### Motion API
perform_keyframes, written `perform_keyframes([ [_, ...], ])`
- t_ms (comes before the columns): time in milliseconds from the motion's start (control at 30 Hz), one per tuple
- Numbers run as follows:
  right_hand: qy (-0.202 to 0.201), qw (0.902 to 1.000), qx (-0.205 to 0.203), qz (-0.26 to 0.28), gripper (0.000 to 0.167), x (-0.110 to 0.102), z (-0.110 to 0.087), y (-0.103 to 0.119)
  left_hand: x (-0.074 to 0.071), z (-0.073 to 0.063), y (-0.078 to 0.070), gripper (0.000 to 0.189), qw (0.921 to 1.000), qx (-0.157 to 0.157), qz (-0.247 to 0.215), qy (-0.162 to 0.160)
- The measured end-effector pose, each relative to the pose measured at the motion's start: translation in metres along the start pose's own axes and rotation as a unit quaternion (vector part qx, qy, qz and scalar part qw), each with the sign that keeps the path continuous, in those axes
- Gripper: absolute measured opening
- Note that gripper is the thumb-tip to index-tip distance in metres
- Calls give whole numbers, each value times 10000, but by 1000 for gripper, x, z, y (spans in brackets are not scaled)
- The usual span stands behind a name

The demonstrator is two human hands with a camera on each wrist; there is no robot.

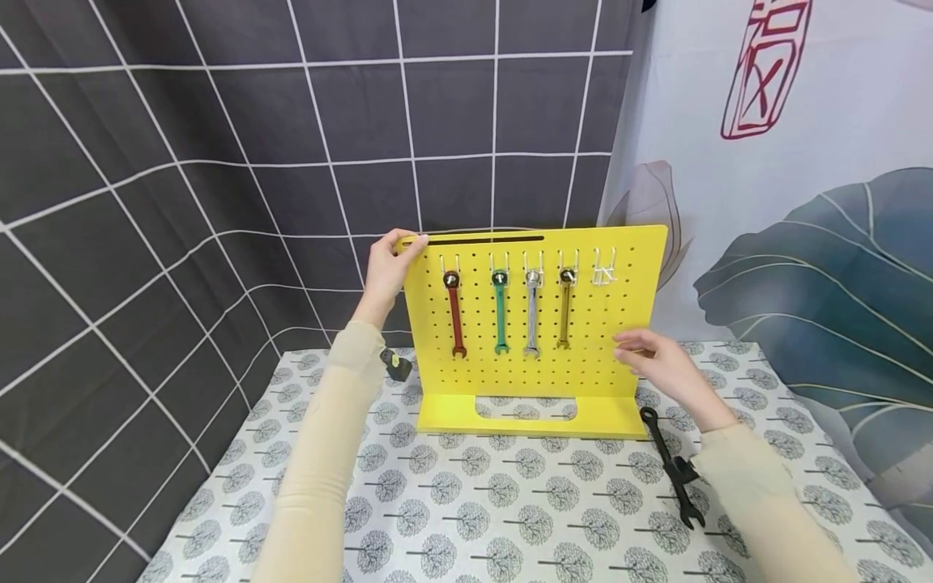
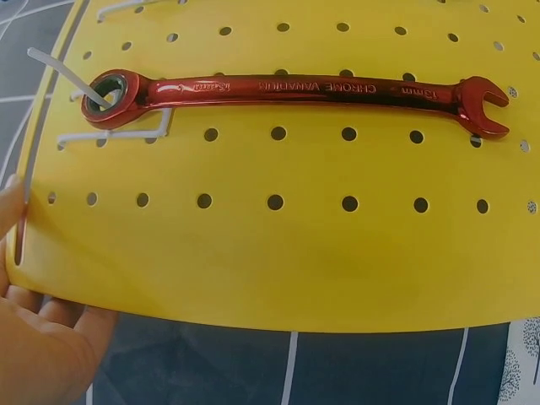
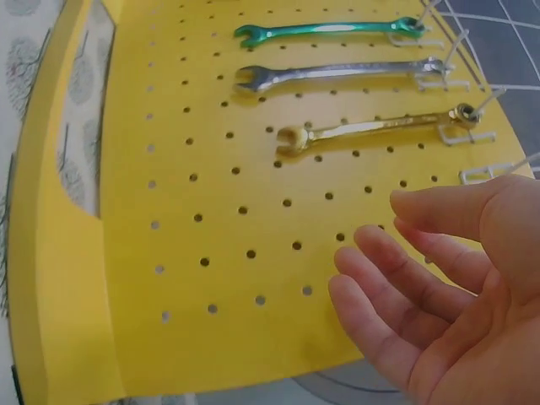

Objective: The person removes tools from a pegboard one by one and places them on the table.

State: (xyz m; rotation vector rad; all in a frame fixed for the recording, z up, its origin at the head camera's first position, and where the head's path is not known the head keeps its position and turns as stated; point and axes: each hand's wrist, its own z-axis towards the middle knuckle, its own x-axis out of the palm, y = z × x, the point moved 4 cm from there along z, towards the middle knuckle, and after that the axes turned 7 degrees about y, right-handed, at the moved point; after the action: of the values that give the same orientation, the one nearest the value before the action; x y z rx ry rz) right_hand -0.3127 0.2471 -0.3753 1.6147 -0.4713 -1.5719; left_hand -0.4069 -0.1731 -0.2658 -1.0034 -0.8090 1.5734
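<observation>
A yellow pegboard (image 1: 608,356) stands upright on the table. My left hand (image 1: 386,271) grips its top left corner, thumb in front and fingers behind the edge. On white hooks hang, left to right, a red wrench (image 1: 456,316), a green wrench (image 1: 500,312), a silver wrench (image 1: 532,312) and a gold wrench (image 1: 564,312), ring ends up. My right hand (image 3: 439,278) is beside the board's right part with its fingers loosely bent, holding nothing. Just above it in the right wrist view is another white hook (image 3: 489,173). A black wrench (image 1: 663,453) lies on the table below my right hand.
The tablecloth (image 1: 466,510) has a grey tree print. Behind the board hangs a dark curtain (image 1: 452,105) with white grid lines. To the right is a pale curtain (image 1: 685,89) with large leaf shapes. The board's base (image 1: 445,414) has a cut-out slot.
</observation>
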Motion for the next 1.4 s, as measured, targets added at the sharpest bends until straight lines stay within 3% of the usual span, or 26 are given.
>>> perform_keyframes([
  [300, -31, 9996, -39, 282, 45, 1, 11, 17, 1, 1, 0, 26, 9999, 90, -71, -62],
  [633, -51, 9983, -167, 555, 45, 2, 25, 26, 1, 1, 2, 30, 9994, -111, 108, -311],
  [833, -38, 9969, -199, 764, 44, 6, 34, 33, -3, 0, 6, 26, 9990, -181, -199, -346],
  [1033, -14, 9971, -167, 747, 45, 9, 38, 38, -3, 0, 6, 21, 9987, -163, -460, -173],
  [1400, -80, 9977, -185, 643, 46, 18, 49, 42, -6, -2, 9, 26, 9978, -79, -618, -216],
])
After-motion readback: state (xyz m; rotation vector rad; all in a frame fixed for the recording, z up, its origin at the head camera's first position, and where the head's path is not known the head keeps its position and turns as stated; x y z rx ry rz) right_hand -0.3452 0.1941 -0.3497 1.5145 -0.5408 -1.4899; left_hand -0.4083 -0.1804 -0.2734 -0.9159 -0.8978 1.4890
